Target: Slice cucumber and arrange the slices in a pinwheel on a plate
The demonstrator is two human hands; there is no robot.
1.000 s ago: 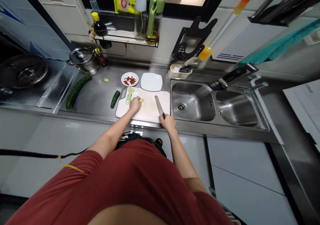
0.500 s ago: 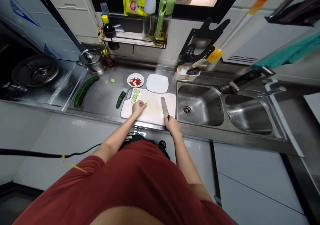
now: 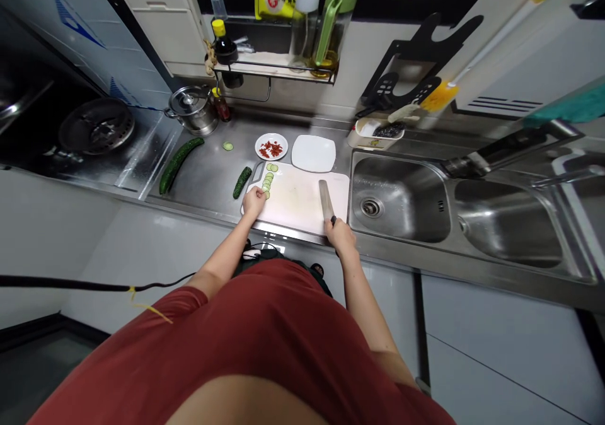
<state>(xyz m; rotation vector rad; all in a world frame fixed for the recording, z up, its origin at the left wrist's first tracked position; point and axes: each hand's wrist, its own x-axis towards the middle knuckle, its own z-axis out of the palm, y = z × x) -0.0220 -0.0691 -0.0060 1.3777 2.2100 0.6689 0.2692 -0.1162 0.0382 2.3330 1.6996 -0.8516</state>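
Clenching the kitchen knife (image 3: 324, 198) in the right grip (image 3: 339, 236), left grip (image 3: 254, 201) narrow on cucumber slices (image 3: 268, 182) on the white cutting board (image 3: 297, 207); wet slices skidding could bring fingertips (image 3: 261, 192) under the edge!

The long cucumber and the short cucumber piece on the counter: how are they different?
The long cucumber is much longer than the short cucumber piece. The long cucumber also lies farther left, near the steel pot, while the short cucumber piece lies right beside the white cutting board. Both have dark green skin and lie on the steel counter.
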